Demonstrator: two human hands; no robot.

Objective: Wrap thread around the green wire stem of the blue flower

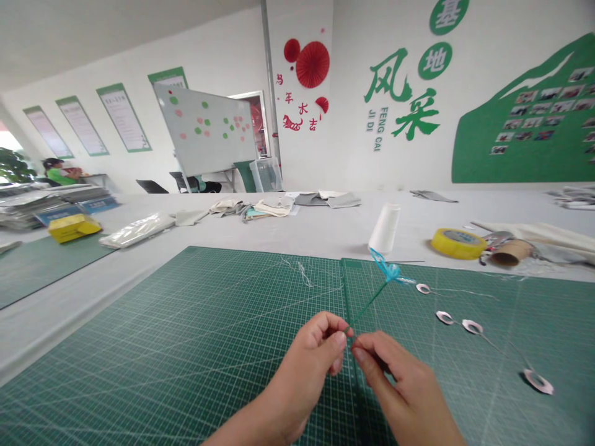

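Observation:
My left hand (311,365) pinches the lower end of a thin green stem (369,305) between thumb and fingers. My right hand (395,378) closes its thumb and forefinger on the same end, right against my left fingertips. A tuft of blue thread (390,271) is bound at the stem's upper end. Both hands hover over a green cutting mat (186,347). To their right, several small pale pink rings on fine wire stems, such as this one (445,318), lie on the mat. What my fingertips cover is hidden.
A white thread cone (385,228), yellow tape roll (458,243) and cardboard tube (511,253) stand beyond the mat. Fabric pieces (274,207), a plastic bag (137,230) and a yellow box (74,228) lie farther along the white table. A person (60,173) sits far left.

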